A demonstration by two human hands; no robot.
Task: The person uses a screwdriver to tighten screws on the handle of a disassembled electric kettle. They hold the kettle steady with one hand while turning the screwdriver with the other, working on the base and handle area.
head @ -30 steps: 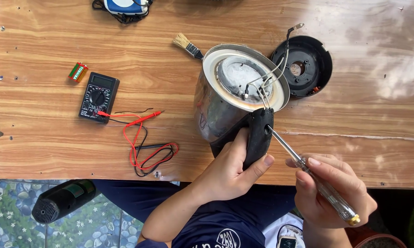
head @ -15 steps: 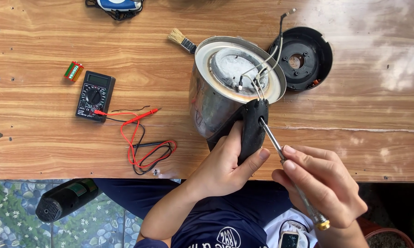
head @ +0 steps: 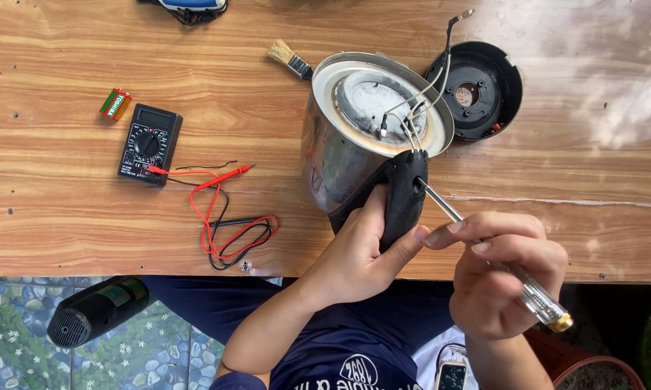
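Gripping kettle handle (head: 403,198) with left hand (head: 358,249), right hand (head: 506,278) fingers holding screwdriver (head: 484,249), green battery (head: 114,103) beside multimeter (head: 149,144)

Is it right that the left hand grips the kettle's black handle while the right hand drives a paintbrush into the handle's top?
Not quite. The head view shows the right hand holding a screwdriver, not a paintbrush; the paintbrush lies untouched on the table. The left hand does grip the kettle's black handle.

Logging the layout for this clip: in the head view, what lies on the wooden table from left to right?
Small red-and-green battery → black multimeter → coiled red and black test leads → bristle paintbrush → upturned steel kettle → round black base cover.
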